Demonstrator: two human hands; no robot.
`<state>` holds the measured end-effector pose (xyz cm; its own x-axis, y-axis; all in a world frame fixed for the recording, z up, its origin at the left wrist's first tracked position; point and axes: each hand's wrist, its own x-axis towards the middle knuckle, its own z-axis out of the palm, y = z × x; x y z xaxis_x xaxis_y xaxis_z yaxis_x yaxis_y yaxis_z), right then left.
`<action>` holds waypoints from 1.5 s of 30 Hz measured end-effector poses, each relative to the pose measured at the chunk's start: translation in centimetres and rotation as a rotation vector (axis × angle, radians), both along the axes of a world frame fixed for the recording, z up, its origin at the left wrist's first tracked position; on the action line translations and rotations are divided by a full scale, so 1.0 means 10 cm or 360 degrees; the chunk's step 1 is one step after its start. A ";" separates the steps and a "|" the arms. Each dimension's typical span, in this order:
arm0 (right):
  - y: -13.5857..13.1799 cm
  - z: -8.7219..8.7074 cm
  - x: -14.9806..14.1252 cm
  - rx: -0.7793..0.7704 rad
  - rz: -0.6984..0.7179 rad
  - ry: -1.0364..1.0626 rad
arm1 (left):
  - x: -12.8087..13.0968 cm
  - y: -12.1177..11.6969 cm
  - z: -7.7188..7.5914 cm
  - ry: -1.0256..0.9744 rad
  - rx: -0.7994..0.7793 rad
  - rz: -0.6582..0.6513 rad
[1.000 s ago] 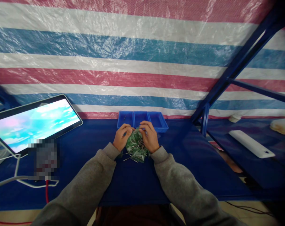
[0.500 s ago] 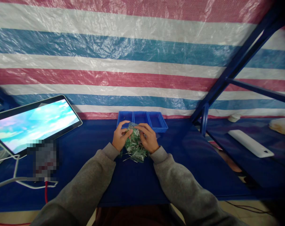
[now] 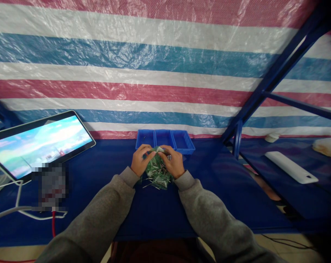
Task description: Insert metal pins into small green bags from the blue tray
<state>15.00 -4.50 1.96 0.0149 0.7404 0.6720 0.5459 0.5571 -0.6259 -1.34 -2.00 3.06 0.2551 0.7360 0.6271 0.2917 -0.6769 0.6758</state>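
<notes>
Above a heap of small green and clear plastic packets with thin metal pins (image 3: 157, 179), both my hands meet at one small clear-and-green plastic packet (image 3: 159, 149). My left hand (image 3: 140, 160) pinches its left side between thumb and fingers. On the other side, my right hand (image 3: 174, 161) is closed on the same packet, thumb against the fingertips. What is inside the packet is too small to make out. The heap lies on the blue table just below my fingers, partly covered by them.
Behind my hands stand three joined blue bins (image 3: 183, 141); a tiny item lies in the left one. A lit tablet (image 3: 42, 142), cables (image 3: 19, 199) and a blurred-out object (image 3: 53, 186) are at left. A blue metal frame (image 3: 253, 95) and white plastic piece (image 3: 291, 167) are at right.
My fingertips have drawn closer together and lowered slightly, with the packet now folded or bunched between them. The picture on the tablet has changed.
</notes>
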 end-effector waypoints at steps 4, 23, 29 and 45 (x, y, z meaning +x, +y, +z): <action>-0.03 0.02 0.00 -0.0029 -0.0011 0.0106 | 0.01 -0.01 -0.04 -0.0095 -0.0190 -0.0029; 0.03 -0.02 0.02 0.0056 -0.0030 -0.0045 | -0.01 -0.02 -0.02 -0.0140 -0.0171 -0.0100; -0.01 -0.01 0.00 -0.0019 -0.0003 0.0051 | 0.01 -0.02 -0.04 -0.0089 -0.0178 -0.0036; -0.01 0.04 0.02 0.0087 0.0069 0.0029 | 0.01 -0.05 0.01 -0.0277 -0.0467 -0.0262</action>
